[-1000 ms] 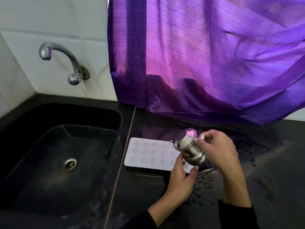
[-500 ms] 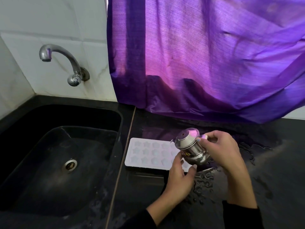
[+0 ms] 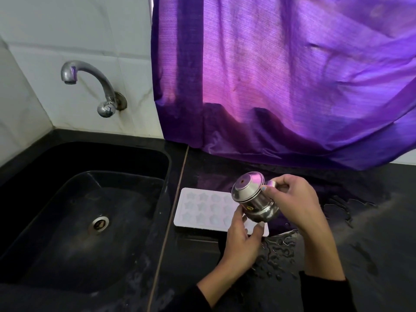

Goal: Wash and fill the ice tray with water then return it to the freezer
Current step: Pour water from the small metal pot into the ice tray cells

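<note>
Steel pot [image 3: 253, 199] in both hands above ice tray [image 3: 202, 208]

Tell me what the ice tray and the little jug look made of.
Ice tray: matte white, probably silicone or soft plastic, with moulded star cavities and no glare. Jug: polished metal, likely stainless steel, mirroring the purple curtain.

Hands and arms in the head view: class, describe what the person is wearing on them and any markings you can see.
Both hands, the left hand and right hand, are bare, with no gloves, rings or watch visible. Dark, near-black long sleeves cover both forearms, ending just short of the wrists. One right fingernail shows pale bluish polish.
</note>
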Available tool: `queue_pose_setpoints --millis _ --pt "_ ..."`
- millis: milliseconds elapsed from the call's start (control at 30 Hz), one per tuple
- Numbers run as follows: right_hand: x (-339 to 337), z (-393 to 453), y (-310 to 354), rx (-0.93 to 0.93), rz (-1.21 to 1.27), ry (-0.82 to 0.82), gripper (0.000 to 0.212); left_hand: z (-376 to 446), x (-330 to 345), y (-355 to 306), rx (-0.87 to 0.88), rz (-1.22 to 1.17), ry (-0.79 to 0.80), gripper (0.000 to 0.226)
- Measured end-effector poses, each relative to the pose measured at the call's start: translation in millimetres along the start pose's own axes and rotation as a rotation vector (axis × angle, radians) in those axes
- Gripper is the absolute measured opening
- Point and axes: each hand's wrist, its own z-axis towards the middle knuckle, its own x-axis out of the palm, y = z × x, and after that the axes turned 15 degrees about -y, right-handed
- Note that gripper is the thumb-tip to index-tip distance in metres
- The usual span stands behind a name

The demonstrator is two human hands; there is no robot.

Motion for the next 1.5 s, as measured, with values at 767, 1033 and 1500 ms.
queue_pose_setpoints --millis 767,1033,1500 --pt "9.3 -8.3 18.2 -0.064 -0.190 -0.001 0.015 3.1 -4.2 5.2 -0.016 -0.040 -0.001 0.043" --pt "7.4 -10.0 17.8 -0.062 -0.202 -0.002 0.015 1.4 -3.9 5.9 -0.019 -0.024 0.003 0.051" --pt "5.7 -8.4 13.3 -0.001 -0.069 0.002 0.016 1.9 -11.2 0.6 -0.011 0.004 -0.022 0.054"
